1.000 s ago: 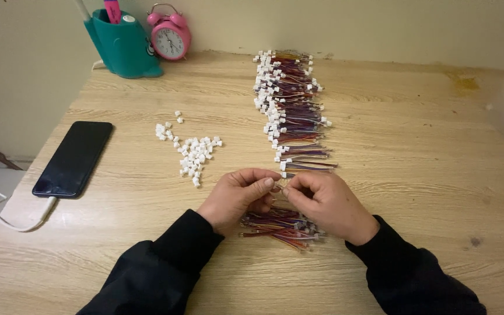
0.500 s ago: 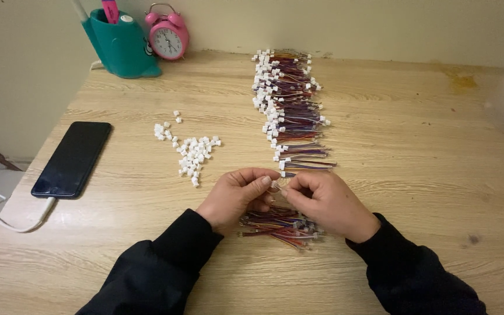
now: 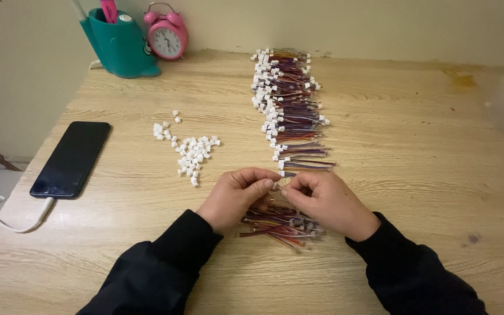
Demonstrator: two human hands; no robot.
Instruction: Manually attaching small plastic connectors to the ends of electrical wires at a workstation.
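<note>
- The left hand (image 3: 235,198) and right hand (image 3: 328,203) met fingertip to fingertip, pinched on something too small to make out.
- A loose wire bundle (image 3: 278,223) lay under them — near the table's (image 3: 415,175) front edge.
- Bare wood lay open to the right.

black phone (image 3: 71,158), pink alarm clock (image 3: 165,37), teal pen holder (image 3: 121,48).

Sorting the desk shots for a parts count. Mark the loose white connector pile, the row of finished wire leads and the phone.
loose white connectors (image 3: 192,153), head view, middle of the scattered pile.
row of finished wire leads (image 3: 287,99), head view, midway along the row.
phone (image 3: 72,158), head view, centre of its dark screen.
</note>
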